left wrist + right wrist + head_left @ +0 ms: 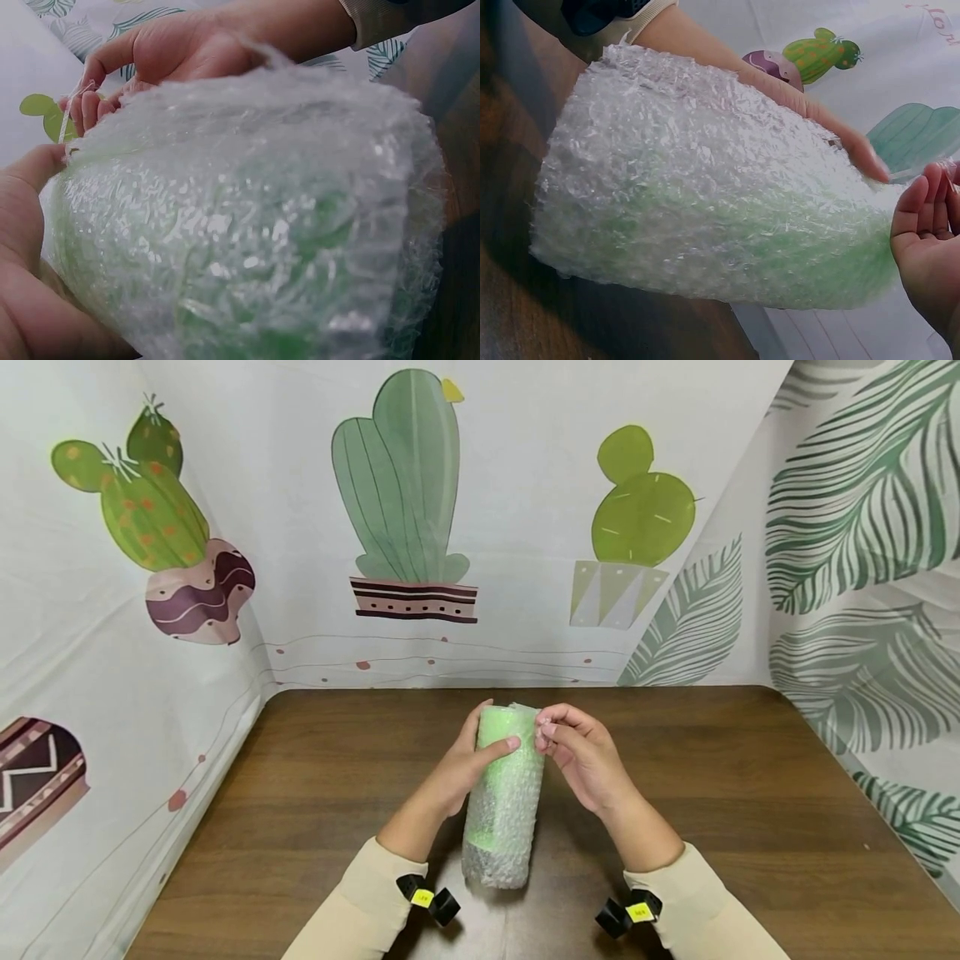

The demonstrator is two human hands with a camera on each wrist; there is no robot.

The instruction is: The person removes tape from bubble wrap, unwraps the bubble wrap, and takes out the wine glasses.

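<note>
A green cylinder wrapped in bubble wrap (504, 802) stands tilted above the table, its far end showing bright green. My left hand (467, 760) grips it near that end, the thumb lying across the front. On the other side, my right hand (588, 756) pinches a small bit of clear plastic at the wrap's far edge between thumb and fingers. In the left wrist view a thin clear strip (66, 124) stretches from the wrap to the right fingers. The right wrist view shows the crinkled bubble wrap (705, 180) from the side. What the wrap encloses is mostly hidden.
The brown wooden table (315, 793) lies under both hands. White cloth printed with cacti (408, 485) hangs at the back and left, and leaf-patterned cloth (862, 485) at the right. Each sleeve cuff carries a small black camera (615, 917).
</note>
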